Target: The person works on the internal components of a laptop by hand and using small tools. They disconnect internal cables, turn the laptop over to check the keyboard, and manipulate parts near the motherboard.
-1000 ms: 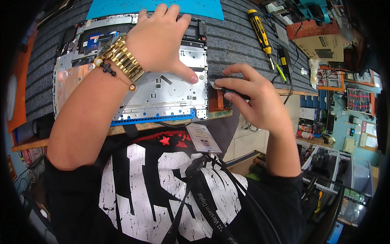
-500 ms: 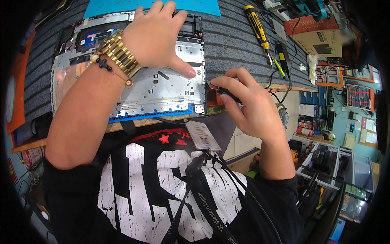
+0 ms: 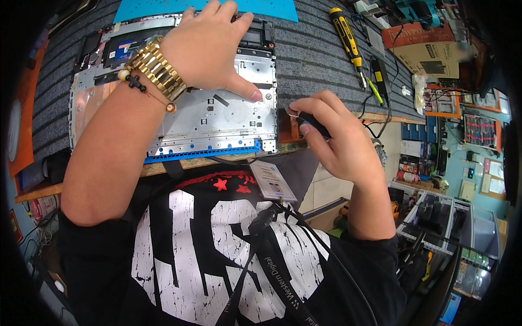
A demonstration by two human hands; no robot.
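Note:
My left hand (image 3: 209, 51) lies spread over a silver metal laptop chassis (image 3: 231, 119), its thumb resting near the right edge. A blue strip (image 3: 204, 151) runs along the near edge of the chassis. Just right of the chassis, my right hand (image 3: 345, 138) is closed around a small black-handled tool (image 3: 315, 125) with a thin metal tip. The tip points left and stands apart from the chassis. The exact kind of tool cannot be made out.
The chassis lies on a grey ridged mat (image 3: 307, 51), with a blue sheet (image 3: 255, 7) beyond it. A yellow-and-black screwdriver (image 3: 346, 38), a bright green pen-like tool (image 3: 374, 91) and a cardboard box (image 3: 427, 58) are at the far right. A wooden table edge (image 3: 217, 162) runs nearest me.
My right hand has drawn slightly to the right with the tool, widening the gap to the chassis edge. My left hand stays spread in about the same place.

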